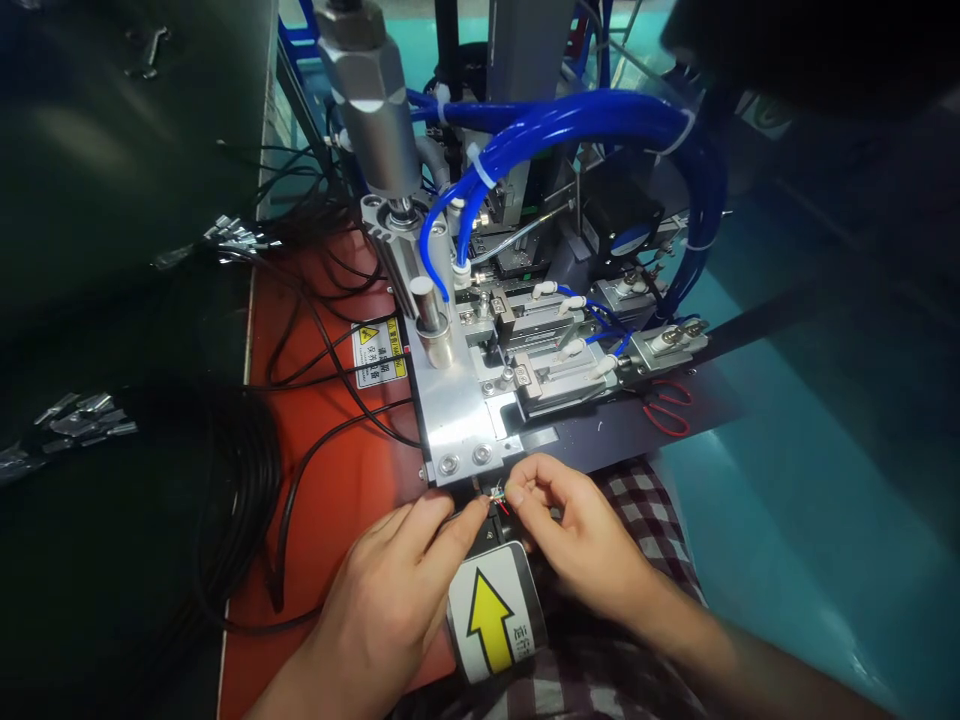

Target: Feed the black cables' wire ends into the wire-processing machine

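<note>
Small, thin coloured wires (497,494), one of them red, stick out between my fingertips at the front of the machine. My left hand (397,570) is closed, its thumb and forefinger tips pressed at the left side of these wires. From the right, my right hand (581,525) pinches the wires' other side with thumb and forefinger. Just beyond my fingers is the machine's metal plate (457,410) with two bolts. A white label with a yellow arrow (491,610) lies below the hands. My fingers hide most of what they grip.
Black cables (247,500) lie coiled on the orange-red surface (337,480) at left, with bundled shiny ends (86,420). Pneumatic cylinders (570,385) and thick blue tubes (592,115) stand beyond my hands. Red-handled scissors or snips (667,408) rest on the machine base at right.
</note>
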Motion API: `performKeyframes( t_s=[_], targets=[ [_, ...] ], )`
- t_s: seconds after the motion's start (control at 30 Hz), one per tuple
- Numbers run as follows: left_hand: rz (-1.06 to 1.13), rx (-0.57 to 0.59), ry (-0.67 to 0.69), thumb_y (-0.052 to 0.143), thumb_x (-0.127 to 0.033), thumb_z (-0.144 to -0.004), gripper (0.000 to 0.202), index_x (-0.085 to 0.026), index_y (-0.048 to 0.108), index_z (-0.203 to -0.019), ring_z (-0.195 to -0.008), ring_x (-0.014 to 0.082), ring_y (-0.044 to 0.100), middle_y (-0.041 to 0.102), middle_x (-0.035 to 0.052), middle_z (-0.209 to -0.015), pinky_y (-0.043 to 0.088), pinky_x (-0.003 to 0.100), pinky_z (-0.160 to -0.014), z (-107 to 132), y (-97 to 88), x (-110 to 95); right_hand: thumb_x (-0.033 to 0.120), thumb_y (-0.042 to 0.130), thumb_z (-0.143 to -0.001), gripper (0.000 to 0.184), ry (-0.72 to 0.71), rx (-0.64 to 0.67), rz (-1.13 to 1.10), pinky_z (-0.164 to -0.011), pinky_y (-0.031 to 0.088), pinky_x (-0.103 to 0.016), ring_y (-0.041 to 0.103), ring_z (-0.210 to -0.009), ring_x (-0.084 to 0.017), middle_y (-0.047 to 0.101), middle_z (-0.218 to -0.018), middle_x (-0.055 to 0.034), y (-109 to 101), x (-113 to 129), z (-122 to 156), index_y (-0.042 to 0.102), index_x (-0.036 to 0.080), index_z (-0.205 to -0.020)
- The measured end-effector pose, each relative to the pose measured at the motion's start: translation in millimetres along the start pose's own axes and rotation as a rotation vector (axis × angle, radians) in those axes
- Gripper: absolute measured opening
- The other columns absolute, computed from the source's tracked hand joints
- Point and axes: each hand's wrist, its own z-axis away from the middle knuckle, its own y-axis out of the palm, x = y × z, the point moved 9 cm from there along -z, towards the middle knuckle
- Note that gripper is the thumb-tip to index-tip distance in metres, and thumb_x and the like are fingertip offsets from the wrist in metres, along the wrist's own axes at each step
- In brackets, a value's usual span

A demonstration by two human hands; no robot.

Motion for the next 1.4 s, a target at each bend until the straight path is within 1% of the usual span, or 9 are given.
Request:
performKeyframes(
  t_s=[0.1, 0.2, 0.4, 0.53, 0.77, 0.87, 0.97, 1.1, 1.4],
  targets=[
    [0.003, -0.007, 0.01, 0.04, -0.005, -0.089, 0.04, -0.014, 0.053, -0.125, -0.076, 0.0178, 0.055, 0.057, 0.0072, -0.091, 0.047, 0.028, -0.066, 0.3, -0.3, -0.3, 0.034, 0.051, -0.091, 0.019, 0.07, 0.057, -0.174, -0.052, 0.039, -0.023, 0.049, -0.053, -0.011, 0.048, -0.061, 0.0052, 3.3, -11.2, -0.1, 0.052, 0.019, -0.08],
    [0.0, -0.002, 0.01, 0.039, -0.005, -0.089, 0.04, -0.014, 0.053, -0.125, -0.075, 0.0175, 0.054, 0.057, 0.0071, -0.09, 0.047, 0.027, -0.065, 0.7, -0.3, -0.4, 0.039, 0.053, -0.09, 0.022, 0.076, 0.059, -0.215, -0.053, 0.039, -0.024, 0.049, -0.054, -0.011, 0.048, -0.061, 0.0049, 1.8, -11.2, 0.4, 0.054, 0.019, -0.08],
    [0.004, -0.002, 0.006, 0.038, -0.005, -0.089, 0.04, -0.014, 0.054, -0.125, -0.075, 0.0171, 0.055, 0.058, 0.0073, -0.091, 0.048, 0.027, -0.065, 1.8, -0.4, -0.6, 0.039, 0.059, -0.083, 0.023, 0.108, 0.029, -0.18, -0.05, 0.038, -0.024, 0.047, -0.05, -0.011, 0.047, -0.058, 0.0051, 0.9, -6.9, 0.2, 0.055, 0.018, -0.074],
    [0.009, 0.0, 0.01, 0.039, -0.008, -0.091, 0.038, -0.014, 0.053, -0.126, -0.077, 0.0174, 0.055, 0.058, 0.0078, -0.092, 0.048, 0.027, -0.066, 1.4, 0.5, 0.2, 0.033, 0.056, -0.084, 0.018, 0.099, 0.014, -0.162, -0.049, 0.037, -0.024, 0.045, -0.049, -0.011, 0.044, -0.055, 0.0061, 1.0, -8.2, -1.2, 0.053, 0.019, -0.073],
    [0.001, 0.005, 0.021, 0.038, -0.007, -0.091, 0.038, -0.014, 0.052, -0.126, -0.075, 0.0175, 0.054, 0.057, 0.0076, -0.09, 0.047, 0.027, -0.064, -0.2, -1.4, -1.0, 0.025, 0.053, -0.086, 0.016, 0.023, -0.06, 0.018, -0.049, 0.035, -0.023, 0.043, -0.053, -0.011, 0.046, -0.06, 0.0043, -4.1, -1.9, -0.3, 0.052, 0.018, -0.072],
    [-0.007, 0.021, 0.023, 0.038, -0.007, -0.091, 0.038, -0.013, 0.053, -0.126, -0.074, 0.0175, 0.055, 0.057, 0.0076, -0.09, 0.048, 0.027, -0.063, 0.2, -0.5, -1.5, 0.026, 0.051, -0.088, 0.016, 0.044, -0.033, 0.017, -0.048, 0.036, -0.023, 0.044, -0.053, -0.011, 0.047, -0.06, 0.0045, -4.0, -6.9, 0.1, 0.053, 0.019, -0.074],
    [-0.023, -0.011, 0.035, 0.038, -0.004, -0.089, 0.04, -0.014, 0.054, -0.125, -0.075, 0.017, 0.056, 0.058, 0.0074, -0.091, 0.048, 0.027, -0.064, 0.3, -2.6, -2.6, 0.027, 0.051, -0.089, 0.015, 0.051, -0.035, 0.042, -0.05, 0.038, -0.023, 0.047, -0.054, -0.011, 0.05, -0.062, 0.0036, -8.0, -9.6, 0.9, 0.055, 0.019, -0.078],
    [-0.022, 0.01, 0.02, 0.036, -0.004, -0.089, 0.042, -0.015, 0.053, -0.125, -0.075, 0.0165, 0.056, 0.059, 0.0071, -0.09, 0.049, 0.026, -0.064, -0.5, -0.2, -1.5, 0.026, 0.055, -0.087, 0.013, -0.005, -0.091, 0.095, -0.05, 0.039, -0.023, 0.047, -0.055, -0.012, 0.053, -0.063, 0.0028, -14.5, 1.0, 2.8, 0.057, 0.019, -0.077],
    [-0.01, 0.021, 0.02, 0.039, -0.005, -0.09, 0.04, -0.014, 0.052, -0.126, -0.075, 0.0181, 0.054, 0.058, 0.008, -0.092, 0.048, 0.028, -0.064, -1.0, 0.6, -1.2, 0.02, 0.052, -0.088, 0.012, -0.105, -0.105, 0.174, -0.053, 0.04, -0.024, 0.048, -0.058, -0.012, 0.053, -0.066, 0.002, -11.2, 12.4, 1.8, 0.056, 0.019, -0.076]
  ],
)
